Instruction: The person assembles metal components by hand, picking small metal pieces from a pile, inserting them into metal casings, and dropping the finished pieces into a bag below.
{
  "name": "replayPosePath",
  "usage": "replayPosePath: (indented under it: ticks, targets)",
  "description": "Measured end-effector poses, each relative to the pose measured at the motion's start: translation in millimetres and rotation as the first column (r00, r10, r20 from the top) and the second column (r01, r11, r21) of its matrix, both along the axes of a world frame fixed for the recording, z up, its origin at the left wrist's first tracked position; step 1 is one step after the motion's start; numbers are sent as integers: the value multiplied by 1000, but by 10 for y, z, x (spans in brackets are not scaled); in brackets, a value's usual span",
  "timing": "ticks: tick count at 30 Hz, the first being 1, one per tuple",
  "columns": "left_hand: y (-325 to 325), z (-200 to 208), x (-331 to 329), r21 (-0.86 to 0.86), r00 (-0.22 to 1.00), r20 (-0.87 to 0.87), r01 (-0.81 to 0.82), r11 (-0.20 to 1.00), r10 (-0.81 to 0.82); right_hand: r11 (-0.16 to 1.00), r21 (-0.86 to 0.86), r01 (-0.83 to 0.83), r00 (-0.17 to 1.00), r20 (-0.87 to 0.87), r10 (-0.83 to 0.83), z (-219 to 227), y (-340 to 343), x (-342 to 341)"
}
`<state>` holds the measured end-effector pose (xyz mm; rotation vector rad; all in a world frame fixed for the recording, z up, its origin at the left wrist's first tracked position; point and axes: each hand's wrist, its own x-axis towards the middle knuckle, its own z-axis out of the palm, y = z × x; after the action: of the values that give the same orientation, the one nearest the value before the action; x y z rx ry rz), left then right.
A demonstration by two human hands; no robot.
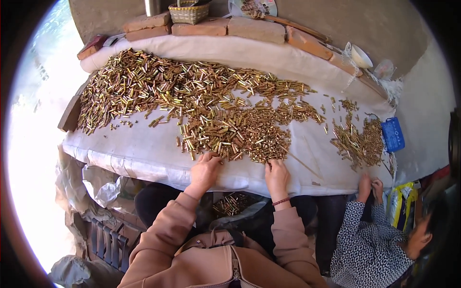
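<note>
A long heap of small brass-coloured metal cylinders (158,86) spreads over a table covered with white cloth (129,139). At its near edge, my left hand (204,171) has its fingers curled together beside some longer cylinders; what they hold, if anything, is too small to name. My right hand (277,176), with a dark red bead bracelet (281,201) at the wrist, is closed at the fingertips by a cluster of short brass-coloured pieces (264,144). Its fingertips are partly hidden. Below the table edge, between my knees, more cylinders (230,205) lie in a dark bag or container.
At the right, a co-worker in a patterned sleeve (353,216) has both hands (370,186) near a smaller heap (357,139). A blue plastic basket (393,134) stands there. Bricks (199,27) edge the table's back, bearing a woven basket (189,13) and a white bowl (361,56).
</note>
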<state>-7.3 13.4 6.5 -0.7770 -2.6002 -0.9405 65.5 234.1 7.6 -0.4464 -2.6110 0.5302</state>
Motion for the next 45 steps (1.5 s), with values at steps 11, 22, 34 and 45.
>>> replayPosePath:
  ticks: [11,22,34,45]
  targets:
    - [-10,6,47,160,980,199,-59,985,26,997,15,-72,992,-104,74,-25,-24,118]
    - [-128,371,338,690,413,718,-529,494,-560,751,-642,-153,988,-93,122,111,-251,175]
    - [-202,482,480,717,347,628,-605,346,-696,-3,-963,-269,929,-260,264,691,-859,183]
    - [-200,488,511,706,308,629,-612,358,-714,40,-962,-272,925,-249,287,741,-879,215]
